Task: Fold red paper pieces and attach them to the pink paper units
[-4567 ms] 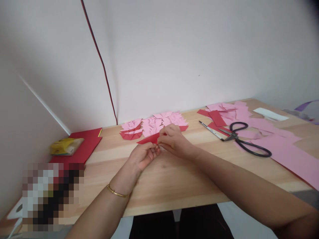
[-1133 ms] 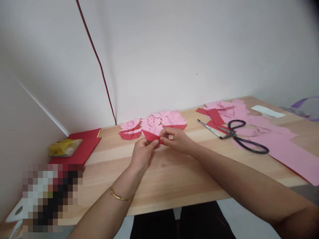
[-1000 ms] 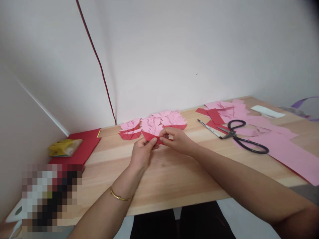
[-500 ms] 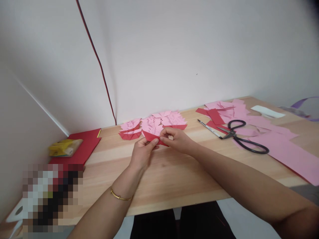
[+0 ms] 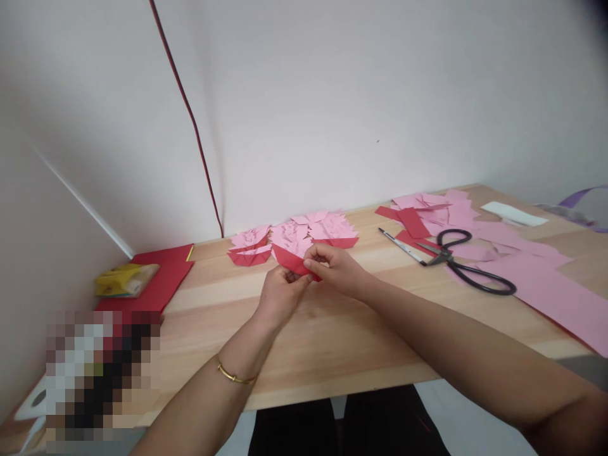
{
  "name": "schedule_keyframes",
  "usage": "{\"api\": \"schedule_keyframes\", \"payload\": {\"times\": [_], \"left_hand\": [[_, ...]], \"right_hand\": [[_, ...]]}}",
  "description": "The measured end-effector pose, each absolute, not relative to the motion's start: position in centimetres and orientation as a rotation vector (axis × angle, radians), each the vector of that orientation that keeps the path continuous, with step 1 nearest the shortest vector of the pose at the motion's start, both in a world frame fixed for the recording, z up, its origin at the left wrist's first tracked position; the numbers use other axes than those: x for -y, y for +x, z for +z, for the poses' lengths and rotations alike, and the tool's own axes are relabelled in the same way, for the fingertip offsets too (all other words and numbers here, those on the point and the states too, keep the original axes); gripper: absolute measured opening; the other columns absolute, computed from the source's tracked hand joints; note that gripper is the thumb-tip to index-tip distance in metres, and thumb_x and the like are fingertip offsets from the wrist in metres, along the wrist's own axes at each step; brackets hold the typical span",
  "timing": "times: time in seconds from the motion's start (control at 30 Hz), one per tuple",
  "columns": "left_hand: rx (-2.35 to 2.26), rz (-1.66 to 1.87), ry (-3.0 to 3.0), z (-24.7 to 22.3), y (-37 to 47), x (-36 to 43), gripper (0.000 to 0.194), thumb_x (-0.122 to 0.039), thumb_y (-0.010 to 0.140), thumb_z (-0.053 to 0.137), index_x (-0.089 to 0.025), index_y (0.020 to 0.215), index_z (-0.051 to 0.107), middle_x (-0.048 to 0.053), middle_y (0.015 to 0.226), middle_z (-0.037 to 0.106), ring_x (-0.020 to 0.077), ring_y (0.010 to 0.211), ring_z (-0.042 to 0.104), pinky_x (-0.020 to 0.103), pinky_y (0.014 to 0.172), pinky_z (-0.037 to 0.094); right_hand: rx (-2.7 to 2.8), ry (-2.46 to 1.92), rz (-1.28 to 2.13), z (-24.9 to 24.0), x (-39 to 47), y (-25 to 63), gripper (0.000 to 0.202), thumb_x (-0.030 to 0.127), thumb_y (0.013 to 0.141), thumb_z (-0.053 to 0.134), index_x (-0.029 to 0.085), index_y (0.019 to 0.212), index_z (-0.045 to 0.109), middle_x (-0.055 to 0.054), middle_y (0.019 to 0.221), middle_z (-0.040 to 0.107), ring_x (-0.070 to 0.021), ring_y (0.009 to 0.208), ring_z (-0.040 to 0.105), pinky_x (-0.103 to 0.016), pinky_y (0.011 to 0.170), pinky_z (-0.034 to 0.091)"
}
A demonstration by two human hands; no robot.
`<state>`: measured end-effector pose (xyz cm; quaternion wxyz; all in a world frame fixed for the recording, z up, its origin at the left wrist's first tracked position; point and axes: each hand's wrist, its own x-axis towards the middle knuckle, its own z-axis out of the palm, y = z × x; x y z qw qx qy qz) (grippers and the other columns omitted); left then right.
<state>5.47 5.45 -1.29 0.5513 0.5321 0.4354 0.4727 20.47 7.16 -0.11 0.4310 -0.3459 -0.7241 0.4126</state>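
Observation:
Between my two hands is a folded piece of red paper (image 5: 289,258), raised a little over the table. My left hand (image 5: 281,292) pinches its lower edge between thumb and fingers. My right hand (image 5: 331,267) grips its right end, thumb against the fold and fingers curled. Part of the paper is hidden behind my fingers. Just beyond lie pink cut and folded papers (image 5: 327,225) in a cluster, with a red folded strip (image 5: 339,242) at their front. A red and pink folded piece (image 5: 249,256) sits to the left of them.
To the right, black-handled scissors (image 5: 444,254) lie open beside a pen (image 5: 401,246). Pink paper scraps (image 5: 456,209), red strips (image 5: 412,223) and a large pink sheet (image 5: 555,291) spread there. At left, red paper (image 5: 175,285) bears a yellow packet (image 5: 114,282). The wall bounds the table's back.
My left hand has shifted right and slightly down along the red paper, its thumb now nearer my right hand. More of the paper's left part shows. My right hand keeps its pinch.

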Motion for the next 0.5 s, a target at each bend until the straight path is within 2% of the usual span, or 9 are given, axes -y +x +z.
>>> {"api": "schedule_keyframes", "payload": {"times": [0.1, 0.23, 0.37, 0.5], "left_hand": [[-1.013, 1.152, 1.216, -1.4, 5.9, -5.3, 0.021, -0.02, 0.061, 0.073, -0.013, 0.079, 0.065, 0.003, 0.072, 0.067, 0.0135, 0.066, 0.061, 0.023, 0.063, 0.044], [-0.987, 1.106, 1.181, -1.6, 5.8, -5.1, 0.02, -0.019, 0.059, 0.075, -0.012, 0.075, 0.065, 0.002, 0.067, 0.065, 0.0141, 0.066, 0.06, 0.025, 0.065, 0.045], [-0.959, 1.152, 1.027, -1.1, 5.4, -5.2, 0.028, -0.023, 0.06, 0.077, -0.013, 0.084, 0.066, 0.003, 0.071, 0.066, 0.0119, 0.065, 0.06, 0.025, 0.066, 0.046], [-0.948, 1.225, 0.884, -0.5, 5.1, -5.3, 0.024, -0.031, 0.066, 0.074, -0.011, 0.076, 0.064, 0.003, 0.063, 0.064, 0.0097, 0.055, 0.057, 0.023, 0.06, 0.045]], "right_hand": [[1.918, -0.915, 0.769, -0.3, -7.1, 20.2, 0.012, 0.027, 0.086, 0.046, 0.017, 0.08, 0.05, -0.002, 0.074, 0.055, -0.0127, 0.067, 0.05, -0.025, 0.063, 0.038], [2.08, -1.038, 0.472, -0.4, -7.0, 20.2, 0.011, 0.023, 0.087, 0.041, 0.018, 0.081, 0.048, -0.002, 0.07, 0.055, -0.0136, 0.064, 0.046, -0.026, 0.064, 0.034], [2.085, -1.018, 0.583, -0.4, -7.2, 20.8, 0.01, 0.025, 0.088, 0.04, 0.018, 0.083, 0.046, -0.001, 0.071, 0.053, -0.0128, 0.063, 0.045, -0.024, 0.059, 0.033], [2.043, -0.948, 0.748, -0.1, -7.6, 21.3, 0.012, 0.028, 0.087, 0.042, 0.018, 0.08, 0.045, 0.001, 0.069, 0.048, -0.0113, 0.062, 0.042, -0.023, 0.057, 0.033]]}}
